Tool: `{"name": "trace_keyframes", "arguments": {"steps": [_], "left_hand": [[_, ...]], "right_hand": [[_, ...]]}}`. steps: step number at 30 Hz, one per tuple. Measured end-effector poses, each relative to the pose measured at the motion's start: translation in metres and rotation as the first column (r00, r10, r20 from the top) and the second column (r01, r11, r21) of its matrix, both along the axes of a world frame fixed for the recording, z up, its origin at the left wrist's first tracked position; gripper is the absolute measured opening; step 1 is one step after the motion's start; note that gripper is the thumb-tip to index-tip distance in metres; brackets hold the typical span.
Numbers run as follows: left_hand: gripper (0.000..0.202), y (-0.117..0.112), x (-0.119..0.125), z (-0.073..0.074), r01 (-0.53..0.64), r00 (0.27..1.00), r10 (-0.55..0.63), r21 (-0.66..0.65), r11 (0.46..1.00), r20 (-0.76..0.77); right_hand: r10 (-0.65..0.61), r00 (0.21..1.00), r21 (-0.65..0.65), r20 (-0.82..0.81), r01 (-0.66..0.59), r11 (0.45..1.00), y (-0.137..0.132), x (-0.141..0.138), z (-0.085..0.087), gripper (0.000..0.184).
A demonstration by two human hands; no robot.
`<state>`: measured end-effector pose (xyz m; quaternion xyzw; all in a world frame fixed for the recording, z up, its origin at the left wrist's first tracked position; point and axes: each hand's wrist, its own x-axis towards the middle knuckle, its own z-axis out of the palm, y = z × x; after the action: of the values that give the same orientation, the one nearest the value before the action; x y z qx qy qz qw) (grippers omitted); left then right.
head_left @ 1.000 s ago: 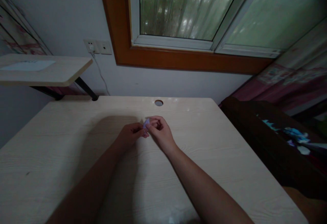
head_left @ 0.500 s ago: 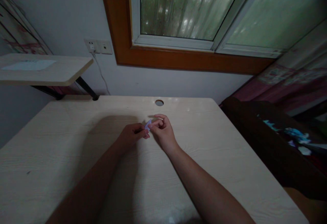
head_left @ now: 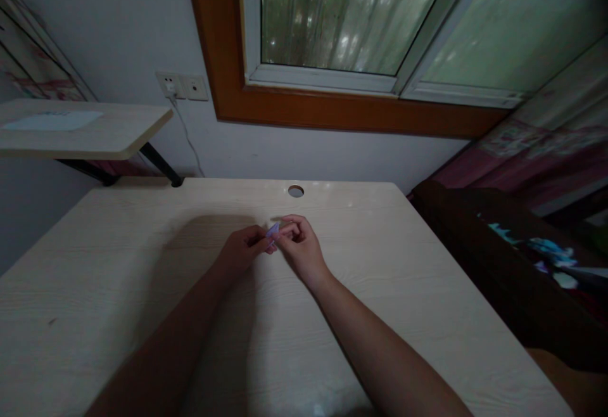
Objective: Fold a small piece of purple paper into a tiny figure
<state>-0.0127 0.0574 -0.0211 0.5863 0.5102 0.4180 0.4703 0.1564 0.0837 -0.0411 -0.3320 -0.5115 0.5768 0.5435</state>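
Observation:
A small piece of folded purple paper (head_left: 273, 230) is held between my two hands, above the far middle of the desk. My left hand (head_left: 245, 245) is closed, pinching its left side between thumb and fingers. From the right, my right hand (head_left: 303, 243) pinches the other side with thumb and index finger, its remaining fingers loosely curled. Pinkish fingertips or paper show just below the purple piece; which of the two I cannot tell. Much of the paper is hidden behind the fingers.
The pale wooden desk (head_left: 380, 315) has a round cable hole (head_left: 296, 191) near its back edge. At the left a raised shelf (head_left: 85, 144) bears a sheet of paper (head_left: 52, 120). A white cord (head_left: 187, 132) hangs from the wall socket (head_left: 170, 84). Dark furniture (head_left: 475, 246) stands right.
Both hands have shifted very slightly, the right one a little to the left. The purple paper has turned a bit between the fingers, and less of it sticks out below.

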Motion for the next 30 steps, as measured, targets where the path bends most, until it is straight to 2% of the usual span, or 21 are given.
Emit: {"name": "trace_keyframes", "arguments": {"steps": [4, 11, 17, 30], "left_hand": [[0.026, 0.0006, -0.0002, 0.0002, -0.006, 1.0, 0.006, -0.006, 1.0, -0.016], [0.024, -0.0002, 0.0031, 0.0047, -0.003, 0.998, 0.003, -0.007, 1.0, -0.057], [0.025, -0.0005, 0.0044, 0.0031, 0.013, 0.999, -0.014, -0.023, 1.0, -0.051], [0.026, -0.0004, 0.0039, 0.0028, 0.04, 0.997, -0.041, -0.029, 0.999, -0.058]], "right_hand": [[0.028, 0.999, 0.027, 0.03, -0.029, 0.999, -0.0005, 0.0006, -0.0017, 0.04], [-0.017, 0.999, 0.066, 0.046, 0.014, 0.998, -0.0011, 0.0011, -0.0026, 0.032], [-0.046, 0.998, 0.097, 0.052, 0.041, 0.994, -0.0025, 0.0021, 0.0014, 0.03], [-0.069, 0.998, 0.073, 0.012, 0.068, 0.995, -0.0019, 0.0021, 0.0014, 0.03]]}}
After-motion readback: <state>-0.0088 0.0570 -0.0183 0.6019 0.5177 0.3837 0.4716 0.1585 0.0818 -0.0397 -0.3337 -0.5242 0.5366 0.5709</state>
